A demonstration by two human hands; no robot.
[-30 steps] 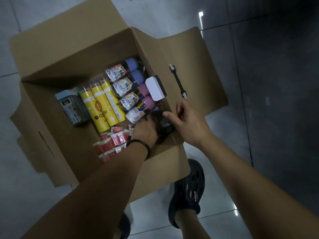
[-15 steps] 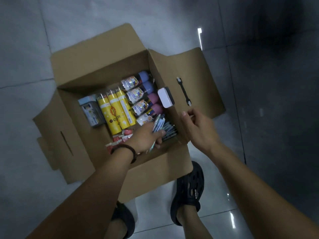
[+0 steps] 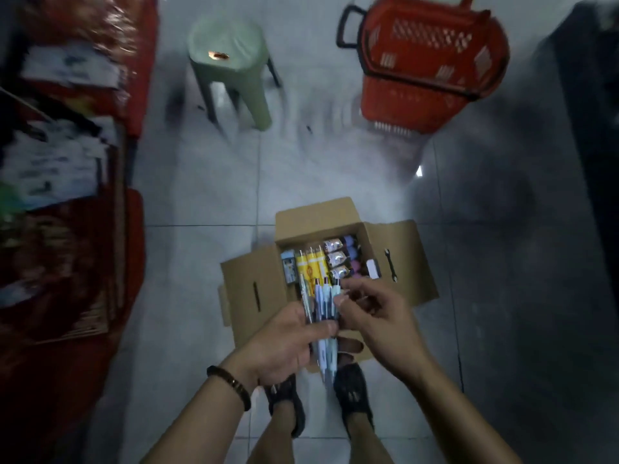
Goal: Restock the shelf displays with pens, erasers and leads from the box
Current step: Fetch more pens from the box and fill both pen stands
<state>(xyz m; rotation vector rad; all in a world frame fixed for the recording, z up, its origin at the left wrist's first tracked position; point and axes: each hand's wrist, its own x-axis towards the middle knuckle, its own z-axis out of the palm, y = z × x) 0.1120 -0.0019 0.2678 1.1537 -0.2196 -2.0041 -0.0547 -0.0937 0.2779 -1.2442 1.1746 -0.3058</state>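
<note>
2-handed — left grip (image 3: pixel 284 346), right grip (image 3: pixel 378 323) clasp pens (image 3: pixel 322 301)

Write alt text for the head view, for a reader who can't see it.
A left hand grips a bundle of pens above an open cardboard box of stationery on a tiled floor, while the right hand pinches their upper ends. A green stool and a red basket stand beyond the box.

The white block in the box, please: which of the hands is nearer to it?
Right. The right hand is just below the white block in view, pinching the pens' tops; the left hand grips them lower and further left.
</note>
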